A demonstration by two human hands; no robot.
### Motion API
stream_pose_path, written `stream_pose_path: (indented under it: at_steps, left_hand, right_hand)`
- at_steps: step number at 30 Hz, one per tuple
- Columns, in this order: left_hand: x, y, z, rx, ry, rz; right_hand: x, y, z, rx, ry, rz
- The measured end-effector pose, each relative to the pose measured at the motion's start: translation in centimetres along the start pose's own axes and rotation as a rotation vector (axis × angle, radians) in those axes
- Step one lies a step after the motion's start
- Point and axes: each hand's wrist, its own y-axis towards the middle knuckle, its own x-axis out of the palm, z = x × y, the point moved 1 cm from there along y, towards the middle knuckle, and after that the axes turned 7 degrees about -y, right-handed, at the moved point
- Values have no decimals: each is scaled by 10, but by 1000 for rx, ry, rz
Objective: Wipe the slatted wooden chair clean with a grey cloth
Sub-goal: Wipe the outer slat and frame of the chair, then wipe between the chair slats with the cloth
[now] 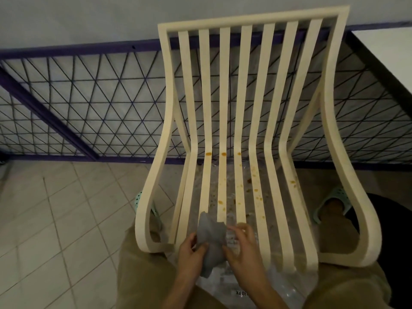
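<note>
By the near edge of the chair (252, 20), the left hand (191, 253) grips the grey cloth (211, 237) with curled fingers; the right hand (243, 248) pinches it.

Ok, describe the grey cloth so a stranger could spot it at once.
The cream slatted chair fills the middle of the view. At its seat's front edge, the left hand grips the grey cloth, the right hand alongside. It is the only soft, crumpled grey thing among pale slats spotted orange.

I log the cream slatted chair (244, 85) upright, orange stains (223, 154) dotting its seat slats (mostly mid-seat); grey cloth (210, 237) bunched at the seat's front edge.
</note>
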Motion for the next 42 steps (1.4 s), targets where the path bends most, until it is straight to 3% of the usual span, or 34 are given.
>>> stream_pose_path:
  at_steps: [2,5,8,11,14,17,24,27,32,39,42]
  left_hand:
    - [0,0,2,-23,-8,20]
    - [0,3,7,-114,-152,13]
    - [1,1,14,-250,-339,-36]
    - [-2,-4,17,-311,-417,-69]
    - [-6,-8,18,-233,-358,-156]
    - [-4,-12,20,-49,-124,-252]
    - [4,-9,26,144,136,-364]
    - [-6,0,30,176,209,-295]
    - [-30,13,42,132,110,-217]
    - [-33,24,50,168,131,-139]
    - [-35,43,46,127,135,-84]
  right_hand:
    - [0,-2,-6,-158,-144,-28]
    - [10,-8,-16,-271,-141,-222]
    - [20,-10,-20,-242,-55,-316]
    - [14,-4,-21,-103,159,-231]
    - [3,2,-20,37,302,-67]
    - [-9,8,-18,53,239,21]
    - [-23,22,-15,95,153,-22]
    - [-31,28,-14,153,297,-172]
    - [-42,30,-16,197,469,-504]
    - [-33,47,-19,287,554,-414]
    - [-27,60,-17,193,166,-273]
